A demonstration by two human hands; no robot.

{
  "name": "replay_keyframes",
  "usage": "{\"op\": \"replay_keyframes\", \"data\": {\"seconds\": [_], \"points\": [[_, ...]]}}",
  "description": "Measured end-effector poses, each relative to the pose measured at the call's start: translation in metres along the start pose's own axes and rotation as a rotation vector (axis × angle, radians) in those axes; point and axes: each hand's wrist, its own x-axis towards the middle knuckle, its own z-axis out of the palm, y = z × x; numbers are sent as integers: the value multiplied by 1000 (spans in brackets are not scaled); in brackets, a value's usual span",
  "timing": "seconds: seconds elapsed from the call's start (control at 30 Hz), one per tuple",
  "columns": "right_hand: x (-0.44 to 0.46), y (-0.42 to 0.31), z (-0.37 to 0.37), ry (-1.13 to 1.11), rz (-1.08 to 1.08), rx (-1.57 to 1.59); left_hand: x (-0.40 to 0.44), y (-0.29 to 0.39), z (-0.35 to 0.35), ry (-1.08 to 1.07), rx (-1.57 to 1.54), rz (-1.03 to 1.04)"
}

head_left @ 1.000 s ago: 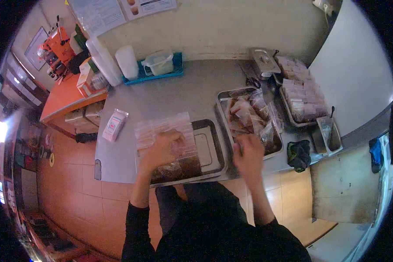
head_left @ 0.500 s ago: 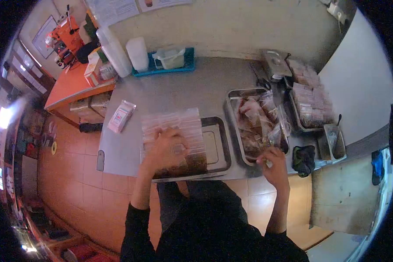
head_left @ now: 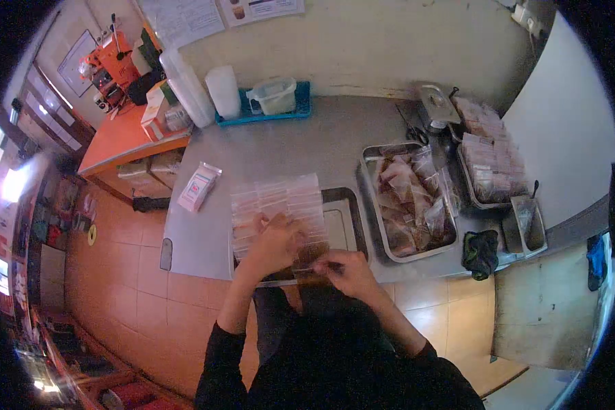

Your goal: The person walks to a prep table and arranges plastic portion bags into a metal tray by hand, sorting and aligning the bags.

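Rows of clear plastic sachets (head_left: 277, 195) with brown contents overlap in a shallow metal tray (head_left: 352, 219) before me. My left hand (head_left: 277, 242) rests on these rows, its fingers bent and apart. Beside it, at the tray's near edge, my right hand (head_left: 348, 270) pinches a small plastic sachet (head_left: 307, 265) that looks brown. To the right, a deeper metal tray (head_left: 420, 257) holds loose filled sachets (head_left: 406, 184) in a jumble.
A pink-and-white packet (head_left: 200, 186) lies at left. Behind are a teal tray (head_left: 263, 117) with a clear jug (head_left: 273, 96) and scissors (head_left: 413, 126). Stacked sachets (head_left: 488, 157), a dark cloth (head_left: 480, 254) and a metal container (head_left: 524, 222) stand right, near a white panel (head_left: 567, 130).
My right hand has moved left from the jumbled tray to the sachet rows, bringing a sachet. My left hand stays over the rows. The view has shifted slightly.
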Motion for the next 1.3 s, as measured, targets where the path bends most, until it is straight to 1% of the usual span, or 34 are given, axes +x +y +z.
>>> {"op": "replay_keyframes", "data": {"seconds": [0.03, 0.1, 0.13, 0.2, 0.23, 0.3, 0.33, 0.4, 0.43, 0.5, 0.53, 0.6, 0.63, 0.7, 0.73, 0.8, 0.83, 0.9, 1.0, 1.13, 1.2, 1.23, 1.3], "points": [[5, 7, 6, 3, -3, 1, 0, -2, 2, 1, 3, 2], [13, 17, 14, 138, 27, -109, 0, -8, 9, 63, 22, 55], [15, 19, 16, 142, 25, -109, 1, -9, 10, 65, 25, 58], [17, 19, 18, 308, 23, -63, 3, -8, 9, 113, -36, 98], [18, 18, 18, 309, 22, -63, 3, -7, 7, 114, -35, 98], [18, 14, 17, 368, 21, -160, 2, -5, 3, -5, -37, 44], [19, 16, 18, 369, 24, -159, 1, -5, 5, -9, -37, 45], [22, 20, 19, 419, -75, -187, 1, -6, 10, 86, -10, 73], [21, 19, 19, 419, -76, -187, 1, -5, 9, 86, -10, 73], [20, 17, 19, 334, 78, -195, 2, -2, 7, 123, -21, 98], [19, 18, 21, 334, 78, -196, 3, -2, 7, 123, -22, 98], [17, 17, 28, 519, -70, -485, 9, -3, 8, 102, -39, 117], [14, 14, 30, 519, -70, -486, 9, -5, 10, 103, -39, 118], [6, 4, 32, 495, -302, -592, 9, -8, 11, 165, -22, 98], [3, 4, 34, 495, -301, -593, 11, -7, 8, 164, -23, 99], [-4, 5, 37, 295, -516, -519, 15, -4, 0, 35, 48, 34], [-8, 7, 39, 295, -513, -520, 17, -8, 2, 33, 47, 35], [-11, 11, 40, 191, -444, -518, 20, -18, 8, 57, -21, 68], [-12, 10, 40, 197, -426, -446, 21, -20, 9, 79, 26, 76], [-11, 5, 30, 230, -414, -465, 18, -18, 8, 113, 105, 80], [-14, 11, 26, 35, -250, -454, 14, -13, -2, 27, -34, 72], [-13, 12, 25, 35, -249, -453, 13, -15, -2, 26, -34, 72], [-9, 8, 22, 260, -129, -262, 8, -19, -4, 101, -66, 81]]}}
